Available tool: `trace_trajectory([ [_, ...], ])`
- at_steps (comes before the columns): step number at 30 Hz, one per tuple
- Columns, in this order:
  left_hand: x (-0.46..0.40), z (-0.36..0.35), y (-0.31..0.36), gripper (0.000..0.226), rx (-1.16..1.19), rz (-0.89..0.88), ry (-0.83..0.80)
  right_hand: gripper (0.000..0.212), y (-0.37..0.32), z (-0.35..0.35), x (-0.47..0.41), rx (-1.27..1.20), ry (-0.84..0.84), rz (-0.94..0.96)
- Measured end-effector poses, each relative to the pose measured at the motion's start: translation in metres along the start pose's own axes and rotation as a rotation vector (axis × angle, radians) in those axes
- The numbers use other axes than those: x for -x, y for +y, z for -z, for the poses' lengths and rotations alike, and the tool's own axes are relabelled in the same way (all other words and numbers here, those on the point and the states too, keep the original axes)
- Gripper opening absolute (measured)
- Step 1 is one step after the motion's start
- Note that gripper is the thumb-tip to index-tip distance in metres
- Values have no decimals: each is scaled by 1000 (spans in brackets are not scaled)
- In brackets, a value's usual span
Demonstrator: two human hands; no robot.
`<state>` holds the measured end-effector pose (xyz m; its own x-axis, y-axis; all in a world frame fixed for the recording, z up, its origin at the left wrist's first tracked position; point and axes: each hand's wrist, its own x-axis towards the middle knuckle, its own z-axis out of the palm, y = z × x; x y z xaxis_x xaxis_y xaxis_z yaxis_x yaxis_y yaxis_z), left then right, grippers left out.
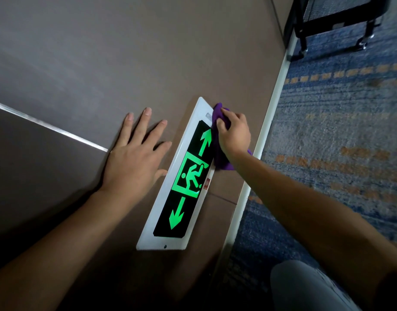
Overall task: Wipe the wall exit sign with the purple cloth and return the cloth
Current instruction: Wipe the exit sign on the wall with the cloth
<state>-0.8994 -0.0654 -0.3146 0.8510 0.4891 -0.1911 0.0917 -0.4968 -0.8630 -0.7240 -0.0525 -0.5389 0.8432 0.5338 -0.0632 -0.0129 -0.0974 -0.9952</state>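
Observation:
The exit sign (184,176) is a long white-framed panel low on the brown wall, with a black face, two green arrows and a green running figure. My right hand (234,133) is shut on the purple cloth (217,113) and presses it against the sign's far end and right edge. Part of the cloth hangs out below my wrist. My left hand (134,158) lies flat on the wall beside the sign's left edge, fingers spread, thumb touching the frame.
A white skirting strip (267,122) runs along the wall's foot beside blue and orange patterned carpet (339,140). A black wheeled cart (336,21) stands on the carpet at the far end. My grey-clad knee (305,288) is at the bottom right.

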Motion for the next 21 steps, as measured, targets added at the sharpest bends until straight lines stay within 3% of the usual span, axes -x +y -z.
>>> trace_trajectory([
  [8, 1, 3, 0, 69, 50, 4, 25, 38, -31, -8, 63, -91, -48, 325],
  [14, 2, 2, 1, 67, 86, -8, 57, 34, 4, -23, 143, -140, -94, 113],
  [21, 2, 1, 1, 69, 48, -3, 26, 36, 13, -36, 245, -129, -209, 131],
])
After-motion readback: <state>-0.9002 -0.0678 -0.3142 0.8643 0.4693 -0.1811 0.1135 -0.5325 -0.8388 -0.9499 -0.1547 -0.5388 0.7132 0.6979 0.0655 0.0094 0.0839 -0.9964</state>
